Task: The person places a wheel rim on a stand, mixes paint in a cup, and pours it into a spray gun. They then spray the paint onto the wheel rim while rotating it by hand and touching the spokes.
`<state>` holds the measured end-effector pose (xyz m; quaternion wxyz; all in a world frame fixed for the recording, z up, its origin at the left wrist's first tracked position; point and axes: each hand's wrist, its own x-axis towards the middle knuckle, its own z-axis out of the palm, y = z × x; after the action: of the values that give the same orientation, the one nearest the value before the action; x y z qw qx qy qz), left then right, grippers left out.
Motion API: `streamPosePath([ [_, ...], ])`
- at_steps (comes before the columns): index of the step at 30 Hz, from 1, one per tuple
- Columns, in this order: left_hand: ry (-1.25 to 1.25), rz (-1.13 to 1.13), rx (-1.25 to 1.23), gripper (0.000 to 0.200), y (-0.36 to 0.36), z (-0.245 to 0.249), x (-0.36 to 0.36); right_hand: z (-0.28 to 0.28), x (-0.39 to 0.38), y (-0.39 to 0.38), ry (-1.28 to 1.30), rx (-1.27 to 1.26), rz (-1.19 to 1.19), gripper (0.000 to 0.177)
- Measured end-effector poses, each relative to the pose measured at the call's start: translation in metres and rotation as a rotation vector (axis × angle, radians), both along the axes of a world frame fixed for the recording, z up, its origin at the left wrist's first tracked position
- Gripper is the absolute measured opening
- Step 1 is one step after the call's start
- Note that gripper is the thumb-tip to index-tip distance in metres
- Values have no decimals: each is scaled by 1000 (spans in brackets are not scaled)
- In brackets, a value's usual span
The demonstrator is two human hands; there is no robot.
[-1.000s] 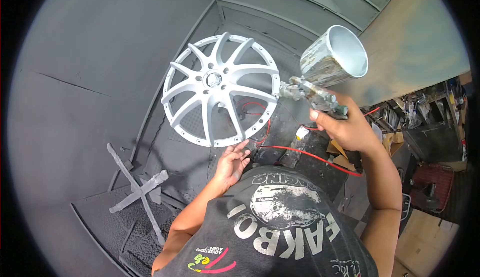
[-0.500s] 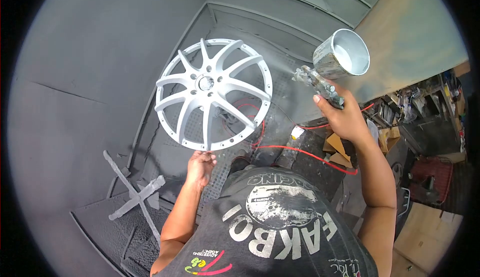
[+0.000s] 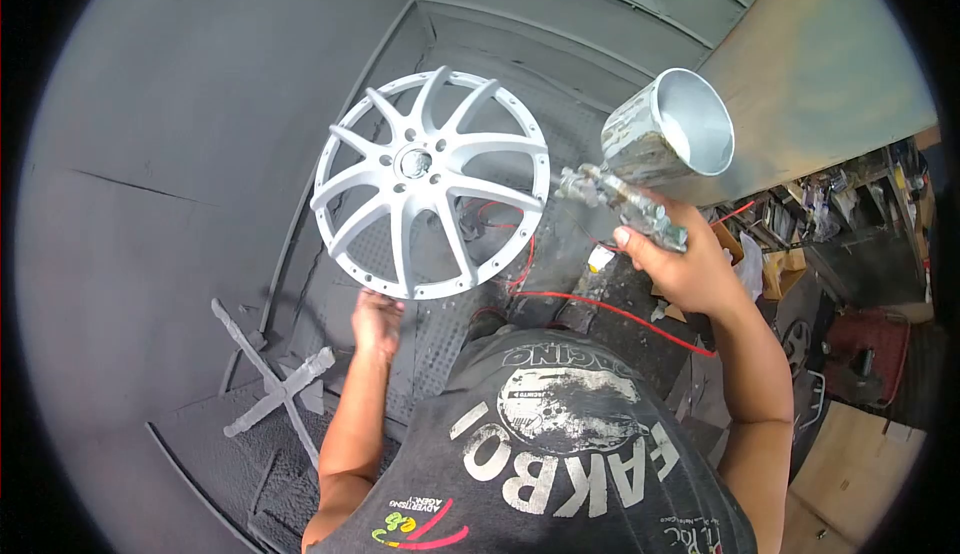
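Observation:
A silver-white car wheel point(image 3: 458, 169) with split spokes faces me in front of my body. My left hand point(image 3: 377, 324) is at its lower left edge, with fingertips curled up to the rim and partly hidden behind it. Gripped in my right hand point(image 3: 690, 259) is a spray gun point(image 3: 625, 204), its nozzle pointing left, close to the wheel's right edge but apart from it. An open metal paint cup point(image 3: 630, 139), streaked with paint and holding pale paint, sits on the gun. What supports the wheel from behind is hidden.
A red hose point(image 3: 620, 314) runs across the floor near my feet. At the lower left stands a paint-crusted cross-shaped stand point(image 3: 285, 389). Grey booth walls point(image 3: 170, 104) rise at left and back. Cluttered shelves point(image 3: 830, 204) and a flat cardboard sheet point(image 3: 850, 474) lie on the right.
The wheel has turned clockwise, and my left hand has moved left along its lower edge. My right hand has brought the spray gun left and slightly down, nearer the wheel.

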<state>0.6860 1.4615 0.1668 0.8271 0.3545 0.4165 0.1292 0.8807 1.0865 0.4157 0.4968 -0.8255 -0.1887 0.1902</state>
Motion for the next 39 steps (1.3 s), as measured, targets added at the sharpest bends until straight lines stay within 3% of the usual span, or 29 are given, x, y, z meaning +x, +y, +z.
streamPosePath([
  [3, 76, -232, -79, 43, -57, -1, -1, 10, -9, 7, 151, 63, 90, 48],
  [5, 40, -325, -164, 40, -92, 24, 6, 3, -14, 16, 90, 87, 95, 47],
  [7, -22, -330, -185, 37, -102, 34, 7, -5, -17, 25, -188, 97, 89, 46],
  [10, 7, -256, -71, 34, -95, 28, 5, -8, -14, 22, -364, -44, 47, 47],
  [19, 66, -221, 103, 29, -19, 15, -16, -27, -21, 3, -370, -139, -52, 48],
  [22, 73, -142, 131, 28, 2, 13, -19, -27, -28, 6, -357, -133, -68, 49],
  [27, -7, 178, 91, 32, 4, -8, -11, -11, -35, 12, -363, -125, -30, 47],
  [29, 57, 52, 40, 32, -17, -14, -13, 1, -38, 16, -124, -41, 10, 46],
  [30, 110, 29, 3, 30, -39, -1, -8, 12, -36, 18, 145, -63, 38, 44],
  [33, 49, -264, -117, 39, -81, 0, -9, -5, -39, 21, 97, 110, 104, 43],
  [35, -72, -279, -137, 43, -105, 21, 0, -8, -37, 28, 1, 126, 151, 43],
  [39, -13, -179, -92, 39, -95, 19, 0, -19, -27, 26, -156, 88, 37, 44],
])
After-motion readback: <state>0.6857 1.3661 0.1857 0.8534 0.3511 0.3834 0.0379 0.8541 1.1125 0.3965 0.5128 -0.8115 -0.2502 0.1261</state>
